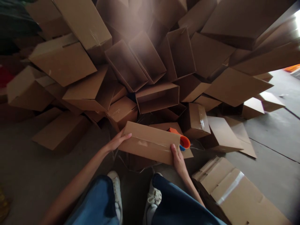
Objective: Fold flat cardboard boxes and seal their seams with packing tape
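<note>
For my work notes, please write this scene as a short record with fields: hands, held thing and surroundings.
Left hand: holds the cardboard box at its left end
Right hand: holds its right end
Box face: brown, lengthwise seam
Behind right end: orange-and-blue object, partly hidden
Ahead: heap of boxes, several open
Lower right: stacked cardboard, pale strip

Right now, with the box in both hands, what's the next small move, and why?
I'd probably tilt the cardboard box to check its underside: the left hand and right hand already grip opposite ends, the seam facing the camera looks closed, and the underside is hidden.
</note>
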{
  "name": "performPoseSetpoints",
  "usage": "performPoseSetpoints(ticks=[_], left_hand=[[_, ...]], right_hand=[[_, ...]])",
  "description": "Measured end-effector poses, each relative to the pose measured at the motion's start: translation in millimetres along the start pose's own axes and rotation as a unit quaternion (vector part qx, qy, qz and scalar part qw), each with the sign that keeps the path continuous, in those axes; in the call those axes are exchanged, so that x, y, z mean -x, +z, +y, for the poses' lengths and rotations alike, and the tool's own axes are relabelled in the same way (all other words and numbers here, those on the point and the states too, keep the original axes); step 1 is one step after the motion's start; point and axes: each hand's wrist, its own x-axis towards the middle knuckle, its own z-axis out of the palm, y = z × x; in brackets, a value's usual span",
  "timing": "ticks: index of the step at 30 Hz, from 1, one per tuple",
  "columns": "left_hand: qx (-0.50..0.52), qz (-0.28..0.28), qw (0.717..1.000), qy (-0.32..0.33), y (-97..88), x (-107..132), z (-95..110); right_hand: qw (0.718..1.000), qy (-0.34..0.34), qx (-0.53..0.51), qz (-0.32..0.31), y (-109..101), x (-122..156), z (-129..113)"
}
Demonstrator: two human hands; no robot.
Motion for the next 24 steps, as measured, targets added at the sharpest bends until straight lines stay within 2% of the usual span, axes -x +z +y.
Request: performPoseSetpoints(ticks=[4,10,15,18,21,24], left_hand=[[-0.014,-0.017,1.000,0.013,-3.3,-2,1],[-0.026,-0.011,0.999,0.029,-5.5,-7,3],[0.002,-0.026,0.999,-0.019,-11.3,-7,-3],[0.030,-0.031,0.998,-0.051,-10.2,-6,-4],[0.031,-0.019,0.998,-0.042,-8.9,-2,2],[0.018,0.005,0.998,-0.053,-12.4,8,15]], right_hand=[[1.000,-0.005,0.013,0.011,0,-1,2],[1.000,0.001,-0.006,0.001,2,0,-2],[0.999,-0.022,0.013,-0.027,3,0,-12],[0.998,0.017,0.060,-0.030,-3,0,-18],[0.989,0.050,0.134,-0.033,-13,3,-24],[0.985,0.040,0.151,-0.072,-24,11,-31]])
